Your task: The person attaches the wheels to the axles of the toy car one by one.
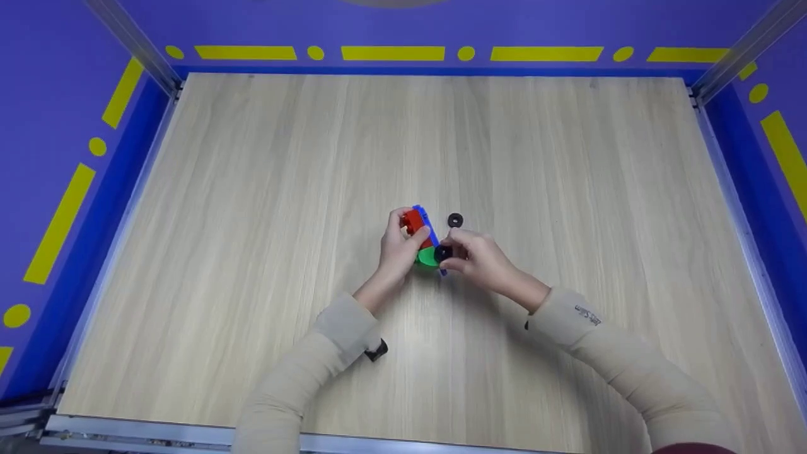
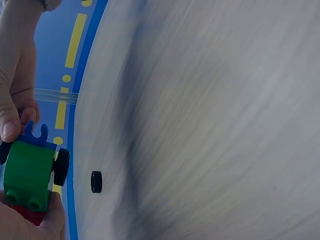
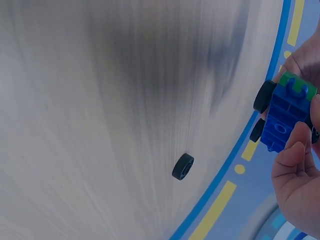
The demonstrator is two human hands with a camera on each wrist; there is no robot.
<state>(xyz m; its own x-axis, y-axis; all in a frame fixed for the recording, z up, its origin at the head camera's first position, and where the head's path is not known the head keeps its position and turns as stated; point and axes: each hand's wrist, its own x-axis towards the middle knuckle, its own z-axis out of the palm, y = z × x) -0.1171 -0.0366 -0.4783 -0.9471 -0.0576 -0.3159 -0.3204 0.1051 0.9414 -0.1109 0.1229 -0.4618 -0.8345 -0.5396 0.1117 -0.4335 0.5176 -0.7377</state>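
A toy car of building bricks is held up over the table in the head view, with a blue wheeled base point(image 3: 287, 117), a red brick point(image 1: 413, 221) and a rounded green brick point(image 2: 29, 172). My left hand point(image 1: 396, 249) grips it around the red brick. At the green end, my right hand point(image 1: 482, 258) pinches a black wheel point(image 1: 443, 253) against the side of the base. Two more wheels, one by the green brick point(image 3: 264, 96) and one farther along point(image 3: 257, 130), sit on the opposite side in the right wrist view. A loose black wheel point(image 1: 455, 220) lies on the table just beyond my right hand.
The wood-grain table point(image 1: 284, 189) spreads out around both hands. Blue walls point(image 1: 391, 31) with yellow marks border its back and sides, and a metal rail point(image 1: 139, 431) runs along the front edge. A black wrist device point(image 1: 377, 350) shows beneath the left sleeve.
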